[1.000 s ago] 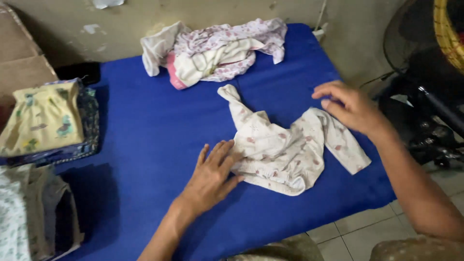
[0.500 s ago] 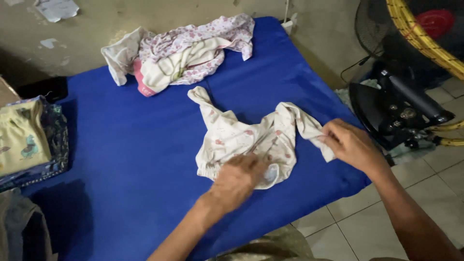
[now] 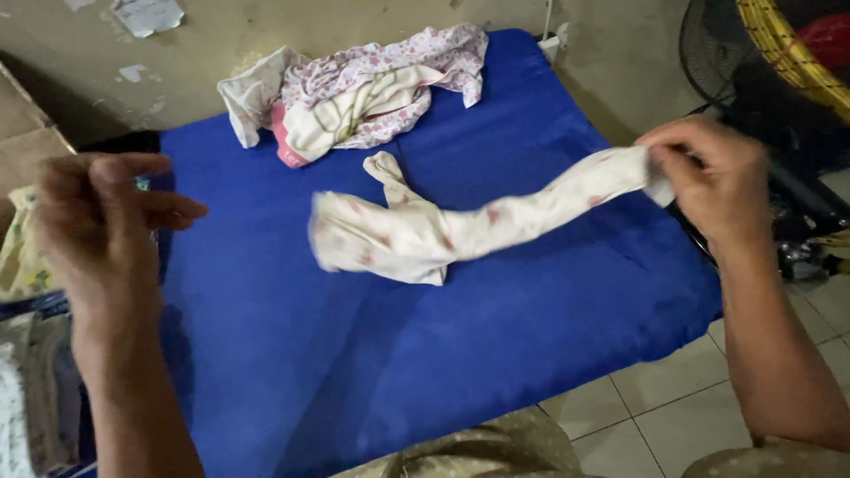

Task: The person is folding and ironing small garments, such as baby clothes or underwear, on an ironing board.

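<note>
Pale cotton with small pink marks, the little garment (image 3: 416, 237) is stretched out from the grip of the right hand (image 3: 708, 181), which is clenched on one end of it; the far end, bunched and blurred, trails toward the left on the blue desk (image 3: 292, 354). The left hand (image 3: 102, 226) hangs well apart from that grip, off to the left, fingers loosely curled and grasping nothing that shows. To do this well, I would judge that the free end wants catching by the left hand so the cloth is pulled flat between two points instead of dangling from one (a one-ended hold tends to twist it). Beyond the garment, away from the grip and toward the wall, lies a heap of patterned clothes (image 3: 363, 93), apart from it. Below the grip the desk's near edge drops to the tiled floor (image 3: 673, 407), and just past the right hand stands a dark fan (image 3: 779, 106), near enough to crowd a wide swing. The broad bare blue between the two hands gives the best room for laying the cloth down.
</note>
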